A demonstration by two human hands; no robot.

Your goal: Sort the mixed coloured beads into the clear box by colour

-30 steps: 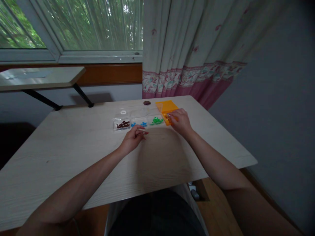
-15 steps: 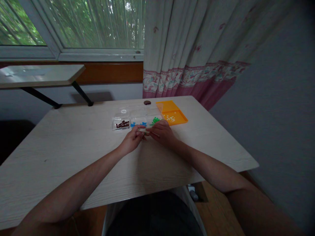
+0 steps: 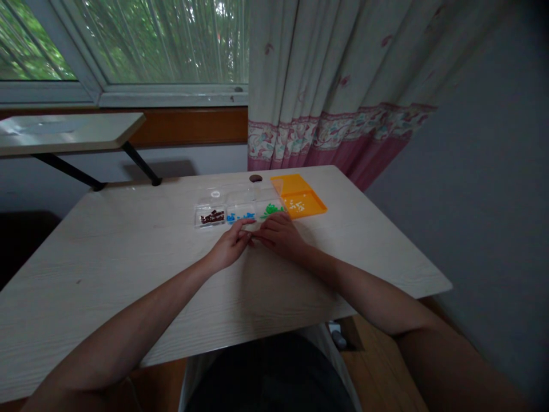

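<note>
My left hand and my right hand meet over the table just in front of a clear plastic box. Their fingertips are pinched close together on something small that I cannot make out. The clear box has sections with small brown pieces, blue pieces and green pieces. My right hand is nearest the green pieces and partly covers the box's front edge there. My left hand's index finger points toward the blue pieces.
An open orange case with small white pieces lies right of the clear box. Behind them is a dark round object. A raised shelf on black legs stands at the back left; a curtain hangs behind the table.
The fingers have shifted slightly; the pale thing that showed between my fingertips is now mostly hidden. My right fingertips sit a little closer to my left. The box and case have not moved.
</note>
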